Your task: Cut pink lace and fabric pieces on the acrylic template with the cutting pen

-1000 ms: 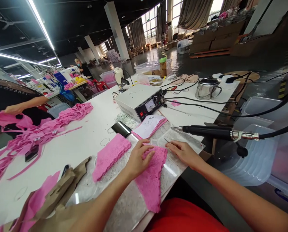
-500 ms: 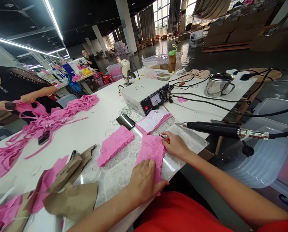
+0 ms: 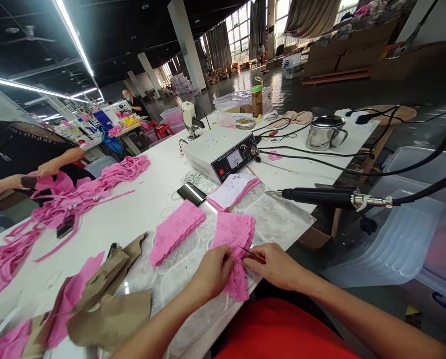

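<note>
A pink lace piece lies near the table's front edge, its lower part bunched beside my fingers. My left hand pinches this lace at its left side. In my right hand is a small pointed tool with an orange-red handle, its dark tip over the lace. A stack of pink lace pieces rests to the left. Behind it are a black phone and a paper marked 24 on more pink fabric.
A control box stands at the back, and a black pen-like tool with cables juts in from the right. Brown paper lies at front left. A person in black handles pink fabric across the table.
My left hand has gone from lying flat on the lace to pinching it. The right hand has come down toward it with the tool. The lower lace is now bunched up.
</note>
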`<act>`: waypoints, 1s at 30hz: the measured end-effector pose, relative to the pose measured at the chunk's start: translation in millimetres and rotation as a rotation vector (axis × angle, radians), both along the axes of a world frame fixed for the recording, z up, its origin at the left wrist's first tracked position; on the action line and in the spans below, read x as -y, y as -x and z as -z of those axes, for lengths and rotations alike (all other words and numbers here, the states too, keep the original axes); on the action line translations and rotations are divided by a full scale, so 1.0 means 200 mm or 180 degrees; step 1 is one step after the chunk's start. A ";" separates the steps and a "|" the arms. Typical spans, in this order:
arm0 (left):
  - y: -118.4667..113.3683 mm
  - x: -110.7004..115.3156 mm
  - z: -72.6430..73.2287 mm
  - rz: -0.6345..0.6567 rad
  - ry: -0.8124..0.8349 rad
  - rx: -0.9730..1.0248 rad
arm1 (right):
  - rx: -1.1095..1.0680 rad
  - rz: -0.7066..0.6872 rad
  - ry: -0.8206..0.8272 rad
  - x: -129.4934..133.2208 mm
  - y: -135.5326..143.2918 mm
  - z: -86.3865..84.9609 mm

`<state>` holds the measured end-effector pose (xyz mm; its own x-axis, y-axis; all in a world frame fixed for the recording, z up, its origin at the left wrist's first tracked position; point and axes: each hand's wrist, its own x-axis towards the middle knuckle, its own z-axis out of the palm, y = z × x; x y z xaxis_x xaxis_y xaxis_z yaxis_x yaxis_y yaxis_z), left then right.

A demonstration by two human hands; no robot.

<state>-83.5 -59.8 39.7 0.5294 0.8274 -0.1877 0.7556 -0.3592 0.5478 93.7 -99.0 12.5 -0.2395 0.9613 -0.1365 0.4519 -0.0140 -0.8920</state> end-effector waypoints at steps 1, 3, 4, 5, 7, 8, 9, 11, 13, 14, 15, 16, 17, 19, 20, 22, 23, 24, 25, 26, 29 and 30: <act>0.00 -0.01 0.00 -0.0039 0.0118 0.0127 | -0.0032 0.0019 -0.0029 -0.01 0.02 -0.01; 0.01 -0.03 0.00 -0.0075 0.0320 0.0349 | -0.0037 0.0139 -0.0135 -0.02 0.05 0.00; 0.02 -0.04 0.00 -0.0075 0.0416 0.0459 | -0.0026 0.0228 -0.0192 -0.03 0.07 0.00; 0.02 -0.04 0.00 -0.0071 0.0522 0.0566 | -0.0031 0.0311 -0.0244 -0.03 0.08 0.01; 0.03 -0.05 0.00 -0.0086 0.0723 0.0738 | -0.0090 0.0388 -0.0308 -0.04 0.09 0.03; 0.03 -0.05 0.00 -0.0096 0.0794 0.0788 | -0.0139 0.0386 -0.0319 -0.04 0.10 0.03; 0.03 -0.06 0.00 -0.0107 0.0836 0.0811 | -0.0193 0.0371 -0.0322 -0.05 0.09 0.04; 0.03 -0.06 -0.01 -0.0112 0.0842 0.0794 | -0.0259 0.0370 -0.0324 -0.05 0.09 0.04; 0.02 -0.06 -0.02 -0.0110 0.0795 0.0725 | -0.0271 0.0418 -0.0342 -0.05 0.08 0.04; 0.02 -0.05 -0.03 -0.0127 0.0754 0.0674 | -0.0274 0.0439 -0.0346 -0.05 0.08 0.04; 0.01 -0.05 -0.03 -0.0159 0.0694 0.0611 | -0.0293 0.0447 -0.0342 -0.05 0.09 0.05; 0.00 -0.04 -0.04 -0.0205 0.0632 0.0539 | -0.0341 0.0439 -0.0325 -0.05 0.09 0.05; -0.01 -0.04 -0.04 -0.0249 0.0582 0.0470 | -0.0412 0.0414 -0.0296 -0.05 0.09 0.05; -0.01 -0.04 -0.04 -0.0277 0.0550 0.0378 | -0.0581 0.0349 -0.0199 -0.05 0.09 0.06; -0.01 -0.04 -0.04 -0.0261 0.0549 0.0353 | -0.0649 0.0328 -0.0149 -0.05 0.09 0.06; -0.01 -0.04 -0.03 -0.0173 0.0506 0.0292 | -0.0711 0.0293 -0.0087 -0.05 0.09 0.05; -0.01 -0.04 -0.03 -0.0108 0.0424 0.0234 | -0.0700 0.0287 -0.0094 -0.05 0.09 0.05; -0.01 -0.04 -0.03 -0.0039 0.0307 0.0162 | -0.0665 0.0299 -0.0126 -0.05 0.09 0.05; 0.00 -0.05 -0.02 0.0038 0.0175 0.0091 | -0.0622 0.0334 -0.0175 -0.05 0.09 0.04; 0.00 -0.05 -0.02 0.0120 0.0051 0.0040 | -0.0579 0.0387 -0.0226 -0.05 0.09 0.04; 0.01 -0.07 -0.01 0.0328 -0.0184 0.0064 | -0.0519 0.0627 -0.0332 -0.05 0.08 0.05; 0.01 -0.08 -0.01 0.0376 -0.0206 0.0154 | -0.0532 0.0706 -0.0342 -0.05 0.08 0.06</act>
<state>-85.8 -44.2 41.6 0.6310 0.7683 -0.1078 0.6792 -0.4799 0.5553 77.4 -89.1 1.4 -0.0325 0.9994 -0.0075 0.2951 0.0024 -0.9555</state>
